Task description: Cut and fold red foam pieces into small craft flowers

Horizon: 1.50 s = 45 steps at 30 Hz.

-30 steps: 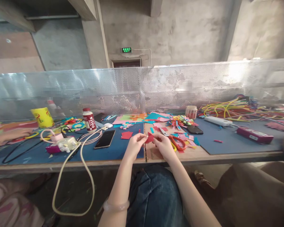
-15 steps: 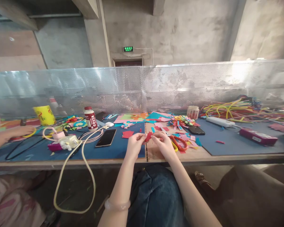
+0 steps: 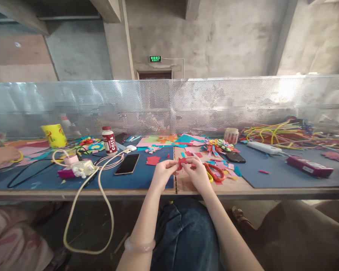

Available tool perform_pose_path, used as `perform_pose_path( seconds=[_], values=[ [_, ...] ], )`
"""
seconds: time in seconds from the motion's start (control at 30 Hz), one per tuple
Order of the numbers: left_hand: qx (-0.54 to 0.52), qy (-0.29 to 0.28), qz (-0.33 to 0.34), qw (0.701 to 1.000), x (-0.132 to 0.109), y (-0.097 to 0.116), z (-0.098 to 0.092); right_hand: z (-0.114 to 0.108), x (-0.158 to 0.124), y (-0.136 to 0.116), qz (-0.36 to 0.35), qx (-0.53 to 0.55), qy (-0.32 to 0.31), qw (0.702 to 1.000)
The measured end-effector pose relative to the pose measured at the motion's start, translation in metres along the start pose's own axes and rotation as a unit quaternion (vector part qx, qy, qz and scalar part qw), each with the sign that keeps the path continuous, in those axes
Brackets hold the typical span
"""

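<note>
I can read "COSTA" in lengthwise letters on the dark-red and white bottle (image 3: 109, 141) on the table (image 3: 228, 185), and "安全出口" above "EXIT" on the lit green-and-black rectangular wall sign (image 3: 155, 59).

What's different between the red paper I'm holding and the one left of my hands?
The held piece is held by left hand and right hand; the loose piece lies on the blue mat. Hands partly cover the held piece; the loose piece is mostly uncovered. Both are red.

Red scrap (image 3: 182, 162), probably paper, between grips (image 3: 164, 172) (image 3: 197, 174)
</note>
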<state>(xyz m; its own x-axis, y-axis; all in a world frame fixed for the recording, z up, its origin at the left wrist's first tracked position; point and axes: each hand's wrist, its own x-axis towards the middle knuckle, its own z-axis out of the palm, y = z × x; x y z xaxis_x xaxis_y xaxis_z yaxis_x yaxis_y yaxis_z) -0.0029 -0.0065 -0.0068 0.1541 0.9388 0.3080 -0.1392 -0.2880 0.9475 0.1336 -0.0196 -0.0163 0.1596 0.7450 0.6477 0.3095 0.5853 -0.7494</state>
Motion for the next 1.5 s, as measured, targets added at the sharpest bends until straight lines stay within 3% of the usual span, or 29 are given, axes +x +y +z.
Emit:
perform_pose_path(
  seconds=[0.43,0.77,1.13,1.5],
  values=[
    [-0.081,0.004,-0.054,0.995,0.0043,-0.0001,-0.0001,0.0017,0.0006,0.0045,-0.008,-0.006,-0.005,1.0],
    [-0.087,0.019,-0.075,0.993,0.0051,0.0024,-0.0004,0.0012,-0.0008,0.0015,-0.01,-0.013,-0.009,1.0],
    [-0.093,0.017,-0.044,0.994,0.007,-0.0052,-0.0021,0.0028,0.0003,0.0101,-0.057,-0.057,0.008,0.997],
    [-0.118,0.043,-0.076,0.989,0.0068,-0.0007,-0.0011,0.0044,-0.0033,0.0081,-0.122,-0.129,0.027,0.984]
  ],
)
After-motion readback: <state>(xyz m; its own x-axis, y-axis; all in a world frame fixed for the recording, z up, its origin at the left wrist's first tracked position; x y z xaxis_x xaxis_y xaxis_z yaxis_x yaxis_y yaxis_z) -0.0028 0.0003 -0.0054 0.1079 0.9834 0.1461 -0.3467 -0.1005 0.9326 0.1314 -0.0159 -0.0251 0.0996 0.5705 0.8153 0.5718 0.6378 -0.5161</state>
